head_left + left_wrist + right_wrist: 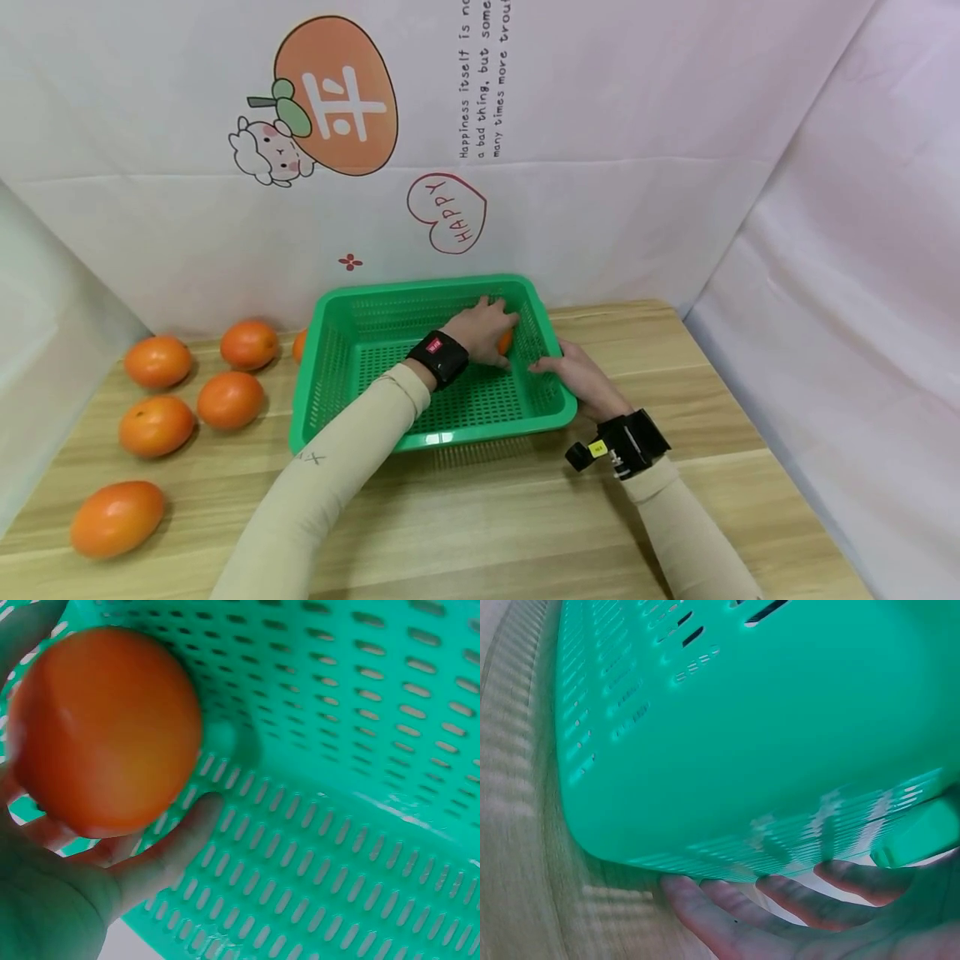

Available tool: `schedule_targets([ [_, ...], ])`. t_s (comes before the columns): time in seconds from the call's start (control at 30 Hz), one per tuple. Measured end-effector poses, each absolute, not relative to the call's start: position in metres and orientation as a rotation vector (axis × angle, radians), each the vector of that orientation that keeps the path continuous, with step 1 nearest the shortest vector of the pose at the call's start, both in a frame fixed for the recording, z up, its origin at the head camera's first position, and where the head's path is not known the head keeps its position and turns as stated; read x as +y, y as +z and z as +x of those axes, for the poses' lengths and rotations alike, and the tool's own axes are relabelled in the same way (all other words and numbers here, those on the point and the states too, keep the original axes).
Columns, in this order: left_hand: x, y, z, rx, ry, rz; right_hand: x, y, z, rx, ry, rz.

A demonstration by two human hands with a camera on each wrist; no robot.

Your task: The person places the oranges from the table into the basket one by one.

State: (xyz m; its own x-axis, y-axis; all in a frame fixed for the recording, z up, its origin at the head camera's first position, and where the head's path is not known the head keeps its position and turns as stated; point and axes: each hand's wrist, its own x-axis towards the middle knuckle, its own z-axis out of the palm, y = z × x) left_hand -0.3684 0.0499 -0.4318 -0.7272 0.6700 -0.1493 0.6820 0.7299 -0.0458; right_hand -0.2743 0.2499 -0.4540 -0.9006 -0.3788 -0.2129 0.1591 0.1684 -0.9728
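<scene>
A green plastic basket (438, 437) with slotted walls stands on the table. My left hand (480, 329) reaches inside, at its right end. The fingers of that hand curve around an orange-red tomato (109, 731), which sits by the basket's corner in the left wrist view. In the head view the hand hides most of this tomato. At the basket's right side, my right hand (585, 379) grips the rim, thumb over the inside. Its other fingers (735, 919) spread along the outer slotted wall in the right wrist view.
Several more tomatoes lie on the wooden table (465, 525) left of the basket, including a front tomato (117, 518) and a back tomato (249, 344). Another tomato (299, 346) is partly hidden by the basket's left side. A white printed cloth (600, 217) hangs behind.
</scene>
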Motion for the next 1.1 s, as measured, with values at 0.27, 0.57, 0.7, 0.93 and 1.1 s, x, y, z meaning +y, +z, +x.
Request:
schedule_targets([
  [0.27,0.048,-0.421,-0.365,2.843,-0.111,1.119,0.250,-0.456,-0.273,2.065,-1.779,-0.200],
  [0.57,0.041,-0.409,-0.365,2.839,-0.006,1.102,0.249,-0.454,-0.273,2.066,-1.780,-0.181],
  [0.7,0.037,-0.402,-0.363,2.835,0.100,1.084,0.249,-0.453,-0.273,2.062,-1.780,-0.175],
  [0.93,0.032,-0.395,-0.361,2.847,0.172,1.066,0.250,-0.454,-0.274,2.081,-1.769,-0.170],
  [1.1,0.029,-0.390,-0.357,2.848,0.188,1.075,0.250,-0.454,-0.274,2.089,-1.769,-0.165],
])
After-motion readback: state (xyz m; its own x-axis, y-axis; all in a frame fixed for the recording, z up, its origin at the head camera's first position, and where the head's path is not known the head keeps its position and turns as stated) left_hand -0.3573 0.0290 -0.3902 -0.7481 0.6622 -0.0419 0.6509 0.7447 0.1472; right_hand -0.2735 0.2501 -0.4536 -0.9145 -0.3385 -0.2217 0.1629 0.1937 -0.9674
